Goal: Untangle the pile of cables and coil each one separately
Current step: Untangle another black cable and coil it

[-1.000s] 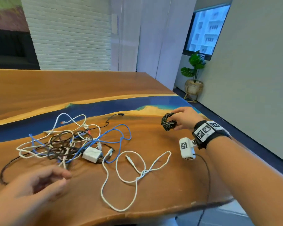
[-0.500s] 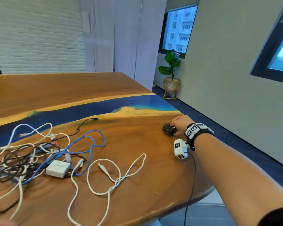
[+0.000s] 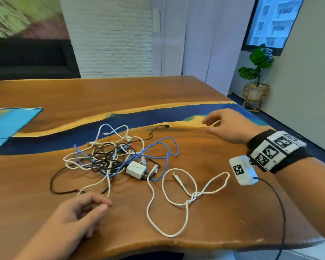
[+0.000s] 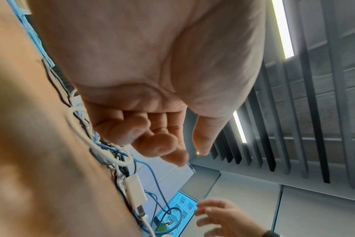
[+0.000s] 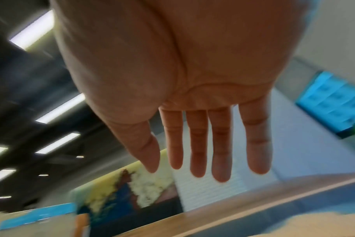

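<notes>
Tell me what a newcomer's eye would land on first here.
The cable tangle at the table's middle grabs attention first: white, blue and black leads knotted around a white charger. Right of it, one white cable sprawls in loose loops. Both hands, left near and right far, hover empty.

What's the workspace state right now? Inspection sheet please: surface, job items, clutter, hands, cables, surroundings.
Surface: wooden table with a blue resin band across it.
Job's things: tangled cable pile of white, black and blue leads; white charger block at its right edge; loose white cable lying apart in open loops, uncoiled.
Clutter: light blue sheet at the far left.
Hands: left hand loosely curled, holding nothing, just short of the pile; right hand open, empty, over the far right of the table.
Cables: thin black lead runs from the wrist camera off the table edge.
Surroundings: white brick wall, potted plant, window, dark sofa.
</notes>
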`<state>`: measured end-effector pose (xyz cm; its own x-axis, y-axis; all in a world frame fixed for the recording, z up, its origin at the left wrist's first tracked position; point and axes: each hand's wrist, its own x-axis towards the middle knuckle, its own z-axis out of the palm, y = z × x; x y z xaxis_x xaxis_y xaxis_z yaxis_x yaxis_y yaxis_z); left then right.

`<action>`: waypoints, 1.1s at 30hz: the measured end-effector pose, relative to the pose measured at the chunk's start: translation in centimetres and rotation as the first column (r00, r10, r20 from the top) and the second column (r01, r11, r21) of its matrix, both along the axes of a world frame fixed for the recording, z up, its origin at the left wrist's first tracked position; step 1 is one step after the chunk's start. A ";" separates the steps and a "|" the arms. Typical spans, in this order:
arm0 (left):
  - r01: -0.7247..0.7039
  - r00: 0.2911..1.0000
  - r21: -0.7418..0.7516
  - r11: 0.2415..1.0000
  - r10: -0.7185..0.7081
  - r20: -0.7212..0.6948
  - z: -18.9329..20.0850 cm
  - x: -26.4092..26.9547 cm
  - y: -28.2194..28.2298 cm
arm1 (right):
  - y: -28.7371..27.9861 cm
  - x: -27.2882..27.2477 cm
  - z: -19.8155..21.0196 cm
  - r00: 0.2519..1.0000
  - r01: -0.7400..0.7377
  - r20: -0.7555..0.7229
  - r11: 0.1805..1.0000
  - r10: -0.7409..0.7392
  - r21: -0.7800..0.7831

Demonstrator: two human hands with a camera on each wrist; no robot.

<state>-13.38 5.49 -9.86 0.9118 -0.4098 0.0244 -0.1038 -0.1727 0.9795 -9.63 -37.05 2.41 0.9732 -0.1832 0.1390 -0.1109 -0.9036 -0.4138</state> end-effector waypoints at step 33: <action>-0.107 0.990 -0.037 0.994 0.110 0.086 5.5 15.1 -4.6 | 14.8 7.1 -5.4 0.879 -0.373 0.477 0.601 -0.015 0.706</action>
<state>1.69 0.85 -4.33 0.9446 -0.3063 0.1182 -0.1724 -0.1565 0.9725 -2.54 -22.24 -2.97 0.8823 -0.2355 0.4075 0.3628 -0.2112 -0.9076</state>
